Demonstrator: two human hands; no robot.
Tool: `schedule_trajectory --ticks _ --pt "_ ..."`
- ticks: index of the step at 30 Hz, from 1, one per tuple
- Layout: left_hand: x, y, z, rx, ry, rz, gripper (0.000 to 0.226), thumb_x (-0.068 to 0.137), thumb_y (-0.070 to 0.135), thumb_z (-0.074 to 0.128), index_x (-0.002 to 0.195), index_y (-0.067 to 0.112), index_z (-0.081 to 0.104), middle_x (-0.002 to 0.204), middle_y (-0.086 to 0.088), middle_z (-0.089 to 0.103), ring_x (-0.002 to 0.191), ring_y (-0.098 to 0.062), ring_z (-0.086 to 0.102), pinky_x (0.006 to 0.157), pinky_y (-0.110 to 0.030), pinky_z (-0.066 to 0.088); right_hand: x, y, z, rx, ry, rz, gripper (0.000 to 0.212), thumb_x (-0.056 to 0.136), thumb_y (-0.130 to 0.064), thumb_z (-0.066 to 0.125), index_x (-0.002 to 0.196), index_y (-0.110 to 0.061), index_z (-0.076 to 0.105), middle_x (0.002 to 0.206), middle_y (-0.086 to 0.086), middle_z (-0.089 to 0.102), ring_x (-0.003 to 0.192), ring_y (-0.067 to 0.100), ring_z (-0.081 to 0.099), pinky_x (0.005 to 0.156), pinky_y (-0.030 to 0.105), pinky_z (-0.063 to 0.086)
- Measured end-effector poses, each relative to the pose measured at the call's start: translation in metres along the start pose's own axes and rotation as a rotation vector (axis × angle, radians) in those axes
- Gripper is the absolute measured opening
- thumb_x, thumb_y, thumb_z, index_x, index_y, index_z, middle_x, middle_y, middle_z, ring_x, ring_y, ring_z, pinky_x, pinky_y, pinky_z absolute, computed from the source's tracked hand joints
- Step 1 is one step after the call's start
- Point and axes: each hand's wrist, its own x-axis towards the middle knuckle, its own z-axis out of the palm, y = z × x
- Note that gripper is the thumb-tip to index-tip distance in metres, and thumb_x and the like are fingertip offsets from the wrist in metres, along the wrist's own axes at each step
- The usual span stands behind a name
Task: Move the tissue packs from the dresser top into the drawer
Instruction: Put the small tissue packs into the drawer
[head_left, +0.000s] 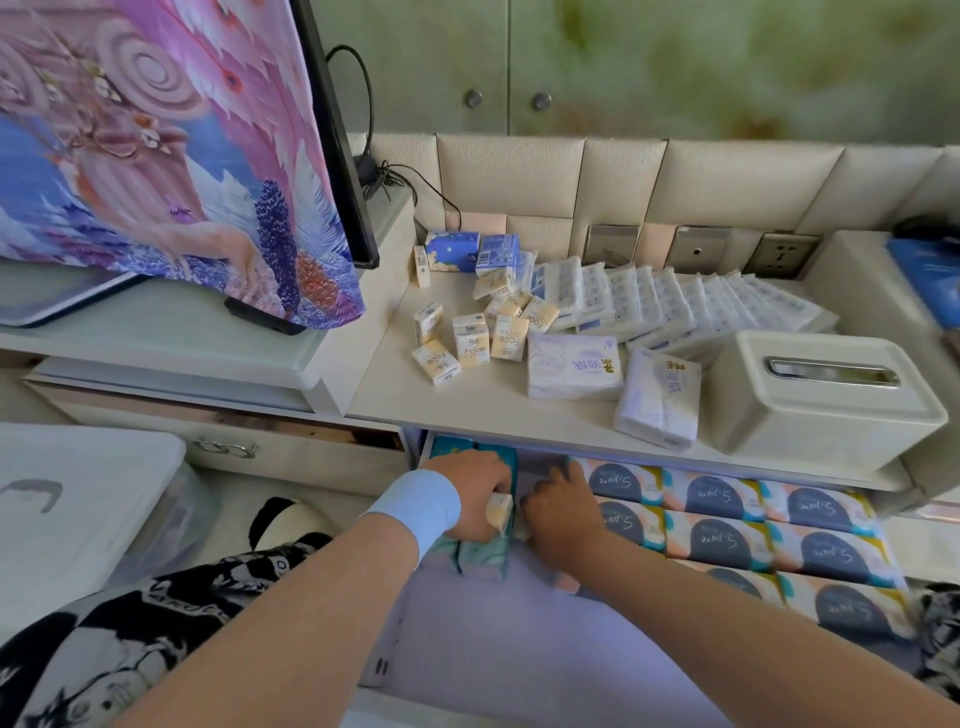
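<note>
Both hands are down in the open drawer (519, 634) below the dresser top (467, 410).

The left hand (470, 493), with a pale blue wristband (415, 506), has its fingers curled round a small yellow tissue pack (500, 512). It holds the pack at the left end of the drawer, over the teal packs (485, 564) lying there.

The right hand (563, 512) is just beside the left, knuckles up and fingers bent down into the drawer. Whether it holds anything cannot be told.

The right part of the drawer is filled with rows of larger packs printed with dark ovals (722, 499).

Still on the dresser top:
- a cluster of small yellow packs (470, 340), near the left;
- two blue boxes (452, 250), far left by the wall;
- a leaning row of flat white packs (675, 301), running to the right;
- two soft white packs (574, 366), near the front edge;
- a cream tissue box (826, 395), at the right.

A television under a patterned cloth (156, 156) stands on the raised unit to the left. Wall sockets (696, 249) sit behind the white packs.
</note>
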Motion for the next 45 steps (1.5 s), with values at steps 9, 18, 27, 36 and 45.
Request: schedule_trajectory --ticks 9,18,27,36,45 --pt "0.010 0.013 -0.001 -0.216 0.079 -0.078 0.018 0.076 0.039 0.067 0.082 0.035 0.051 0.082 0.011 0.054 0.082 -0.019 0.059 0.066 -0.028 0.047 -0.023 0.036 -0.039 0.941 0.074 -0.001 0.031 0.089 -0.022 0.057 0.120 -0.020 0.059 0.109 -0.007 0.065 0.098 0.015 0.061 0.077 0.022 0.048" --pt "-0.001 0.030 0.006 -0.246 0.018 -0.057 0.043 0.070 0.034 0.083 0.107 0.023 0.063 0.110 0.003 0.059 0.096 -0.018 0.059 0.084 -0.029 0.050 -0.056 0.036 -0.029 0.715 -0.046 -0.036 0.049 0.074 -0.065 0.063 0.103 -0.035 0.039 0.102 -0.005 0.062 0.092 0.021 0.057 0.090 0.039 0.045" --pt "-0.005 0.016 0.023 0.083 0.003 0.024 0.089 0.071 0.035 0.083 0.145 0.025 0.034 0.142 -0.001 0.031 0.133 -0.023 0.028 0.102 -0.039 0.043 -0.057 0.023 -0.019 0.258 0.046 -0.218 0.022 0.082 -0.046 0.057 0.088 -0.027 0.049 0.092 -0.001 0.065 0.099 0.023 0.053 0.113 0.054 0.016" --pt "0.001 0.009 0.023 0.123 0.020 0.013 0.093 0.065 0.039 0.086 0.142 0.023 0.037 0.142 0.000 0.026 0.133 -0.023 0.026 0.099 -0.040 0.046 -0.041 -0.001 0.000 -0.136 -0.024 -0.224 0.042 0.096 -0.048 0.046 0.126 -0.021 0.057 0.116 0.009 0.063 0.121 0.036 0.046 0.111 0.071 -0.011" --pt "0.005 0.006 0.020 0.100 0.008 0.022 0.092 0.063 0.040 0.087 0.140 0.025 0.039 0.140 0.002 0.027 0.131 -0.022 0.026 0.099 -0.036 0.043 -0.031 -0.023 0.004 -0.185 -0.067 -0.025 0.035 0.094 -0.032 0.050 0.123 -0.016 0.060 0.116 0.013 0.057 0.116 0.038 0.045 0.108 0.072 -0.012"
